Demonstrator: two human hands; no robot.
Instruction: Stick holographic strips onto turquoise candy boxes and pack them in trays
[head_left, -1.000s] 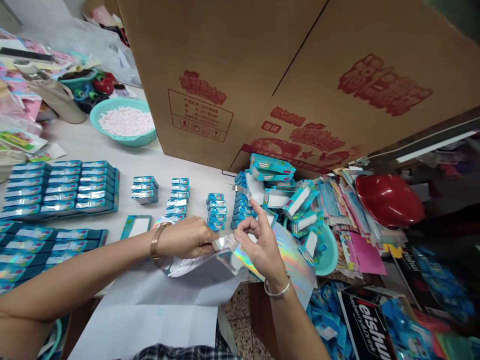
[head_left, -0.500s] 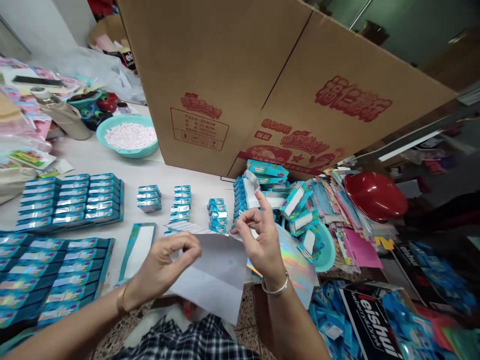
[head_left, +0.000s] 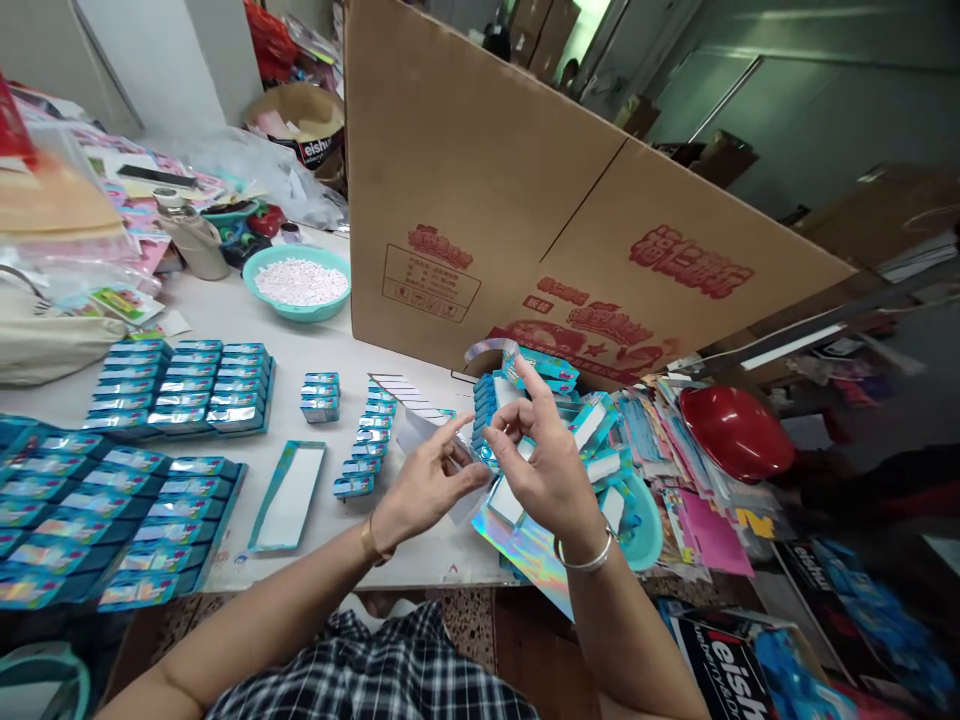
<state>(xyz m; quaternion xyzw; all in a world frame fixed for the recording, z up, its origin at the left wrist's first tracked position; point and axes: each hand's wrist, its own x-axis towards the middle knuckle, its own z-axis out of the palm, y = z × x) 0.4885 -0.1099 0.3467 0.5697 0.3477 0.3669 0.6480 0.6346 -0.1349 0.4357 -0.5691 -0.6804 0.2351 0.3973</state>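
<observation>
A white-backed sheet with slanted stripes (head_left: 409, 393) stands tilted above the table, partly behind my left hand (head_left: 427, 482). That hand's thumb and index finger are spread, while its lower fingers curl at the sheet; their grip is partly hidden. My right hand (head_left: 546, 455) has its index finger raised and its thumb drawn in toward the other fingers. From the index fingertip a shiny curled strip (head_left: 491, 347) arcs left. Small blue boxes (head_left: 372, 437) stand in a row behind the sheet, and more line up in a stack (head_left: 484, 408) by my right hand.
A large cardboard carton (head_left: 450, 150) walls off the back. Filled blue trays (head_left: 180, 385) occupy the left, near an open blue tray (head_left: 289, 497). A teal bowl of white pellets (head_left: 259, 290) sits behind. Rainbow-sheened sheets (head_left: 525, 550) overhang the front edge beside a teal basin (head_left: 651, 530).
The sheet has swung up and away from my lap, now standing more edge-on. My left hand has moved right, toward my right hand, its thumb and index finger spreading. The view has shifted.
</observation>
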